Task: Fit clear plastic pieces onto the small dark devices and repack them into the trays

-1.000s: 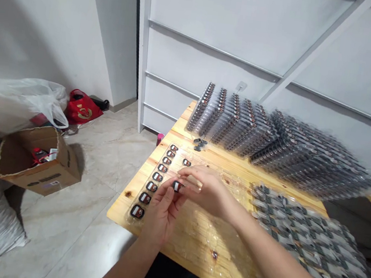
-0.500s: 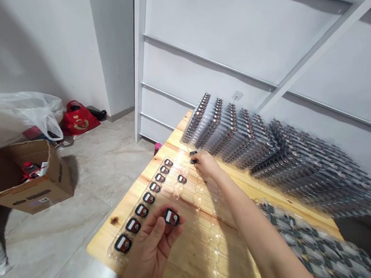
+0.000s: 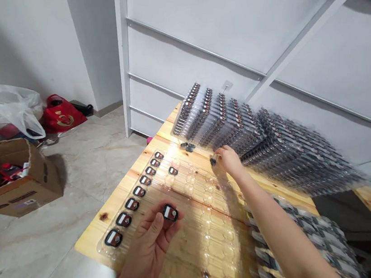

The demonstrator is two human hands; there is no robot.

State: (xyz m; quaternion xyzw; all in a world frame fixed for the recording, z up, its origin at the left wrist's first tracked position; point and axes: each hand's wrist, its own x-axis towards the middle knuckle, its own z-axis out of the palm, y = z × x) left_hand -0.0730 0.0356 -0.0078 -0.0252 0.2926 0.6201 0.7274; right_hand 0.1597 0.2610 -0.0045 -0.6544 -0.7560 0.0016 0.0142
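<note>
My left hand (image 3: 151, 244) is closed on a small black-rimmed piece with a white and brown face (image 3: 170, 212), held above a clear plastic tray (image 3: 194, 204). Similar pieces (image 3: 139, 191) fill the tray's left row, and one more piece (image 3: 173, 170) sits in the second row. My right hand (image 3: 229, 159) reaches to the tray's far side, its fingers pinched at a small dark piece (image 3: 213, 161), whose details are too small to make out. A few small dark pieces (image 3: 189, 147) lie on the wooden table (image 3: 98, 232) beyond the tray.
Stacked filled clear trays (image 3: 208, 119) stand along the table's back. More clear packs with dark parts (image 3: 322, 239) lie at right, partly behind my forearm. On the floor at left are a cardboard box (image 3: 36, 178), a red bag (image 3: 63, 116) and a white plastic bag (image 3: 5, 106).
My right hand has moved right from the small dark pieces at the tray's far left, leaving a few of them in sight. My left hand still holds its piece. The view has shifted slightly.
</note>
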